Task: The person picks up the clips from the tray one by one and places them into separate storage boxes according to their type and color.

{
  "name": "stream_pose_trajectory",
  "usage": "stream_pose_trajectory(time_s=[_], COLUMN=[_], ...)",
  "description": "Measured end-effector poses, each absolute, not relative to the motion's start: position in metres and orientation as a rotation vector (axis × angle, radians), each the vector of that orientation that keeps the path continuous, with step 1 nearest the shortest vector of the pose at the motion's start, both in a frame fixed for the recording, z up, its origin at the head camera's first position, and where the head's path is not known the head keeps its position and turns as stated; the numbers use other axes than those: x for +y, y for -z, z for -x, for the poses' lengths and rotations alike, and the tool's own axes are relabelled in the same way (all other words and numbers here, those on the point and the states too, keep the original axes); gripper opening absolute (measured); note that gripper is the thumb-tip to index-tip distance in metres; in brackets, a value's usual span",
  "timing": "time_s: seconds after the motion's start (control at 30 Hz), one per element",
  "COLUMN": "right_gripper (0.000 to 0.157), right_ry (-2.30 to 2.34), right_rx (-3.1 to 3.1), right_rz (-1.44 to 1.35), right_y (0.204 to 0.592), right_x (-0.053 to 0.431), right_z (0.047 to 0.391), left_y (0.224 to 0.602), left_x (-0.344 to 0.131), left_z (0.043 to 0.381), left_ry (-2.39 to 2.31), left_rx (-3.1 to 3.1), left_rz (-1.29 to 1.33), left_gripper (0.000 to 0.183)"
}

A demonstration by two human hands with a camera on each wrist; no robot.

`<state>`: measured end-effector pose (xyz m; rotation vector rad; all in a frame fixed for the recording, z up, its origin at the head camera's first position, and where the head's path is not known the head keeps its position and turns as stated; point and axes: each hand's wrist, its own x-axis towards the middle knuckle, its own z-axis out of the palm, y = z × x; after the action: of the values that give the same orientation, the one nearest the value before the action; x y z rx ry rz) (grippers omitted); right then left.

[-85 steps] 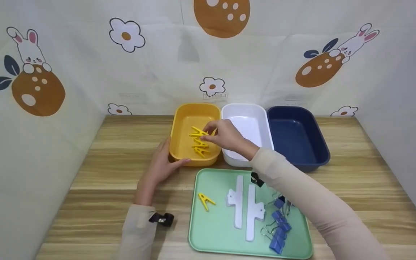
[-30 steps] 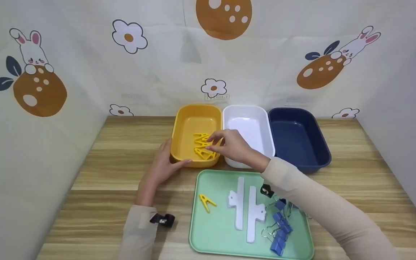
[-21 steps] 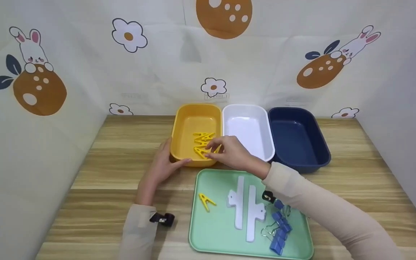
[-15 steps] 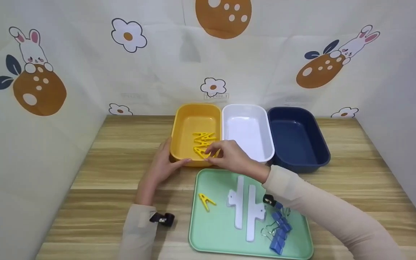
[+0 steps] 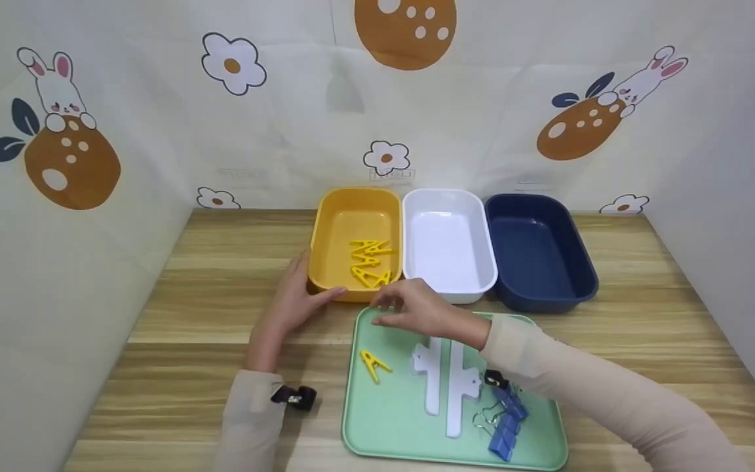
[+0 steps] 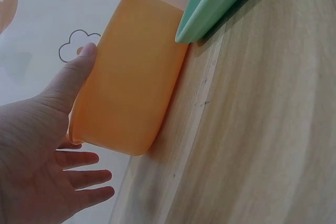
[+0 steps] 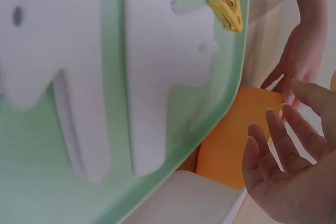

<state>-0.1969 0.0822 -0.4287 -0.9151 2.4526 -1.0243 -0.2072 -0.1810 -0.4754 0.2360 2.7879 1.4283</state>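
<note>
My left hand (image 5: 291, 300) rests at the near left corner of a yellow bin (image 5: 345, 226). In the left wrist view its thumb lies against the bin's rim and the other fingers are extended. Several yellow clothespins (image 5: 366, 261) lie inside the bin. Just in front of it, my right hand (image 5: 417, 307) hovers over the back of a green tray (image 5: 390, 419), its fingers loosely bent and holding nothing. One yellow clothespin (image 7: 229, 9) lies on the tray, in front of that hand. Two white wide-bar clips (image 5: 454, 406) and several blue binder clips (image 5: 504, 436) lie farther right.
A white bin (image 5: 449, 242) and a dark blue bin (image 5: 535, 255) stand in a row to the right of the yellow one. All three are near the back edge of the wooden table (image 5: 200, 308). My right sleeve (image 5: 587, 367) covers part of the tray.
My right hand let go of a yellow clothespin inside the yellow bin, then moved out and back toward me over the tray. The left hand has stayed at the bin's corner.
</note>
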Motion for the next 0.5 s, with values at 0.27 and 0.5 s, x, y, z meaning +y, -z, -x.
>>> stream_pose_trajectory(time_s=[0.27,0.5], right_gripper=[0.032,0.041], right_ry=[0.955,0.937], right_rx=[2.378,2.349], right_rz=[0.998,1.173], right_y=[0.444,0.489], right_x=[0.083,0.086], right_z=[0.189,0.201], left_y=[0.474,0.474], left_x=[-0.181,-0.181], left_z=[0.206,0.206], left_ry=[-1.412,-1.42], left_rx=[2.803,2.809], left_rz=[-0.231,-0.251], left_gripper=[0.099,0.098])
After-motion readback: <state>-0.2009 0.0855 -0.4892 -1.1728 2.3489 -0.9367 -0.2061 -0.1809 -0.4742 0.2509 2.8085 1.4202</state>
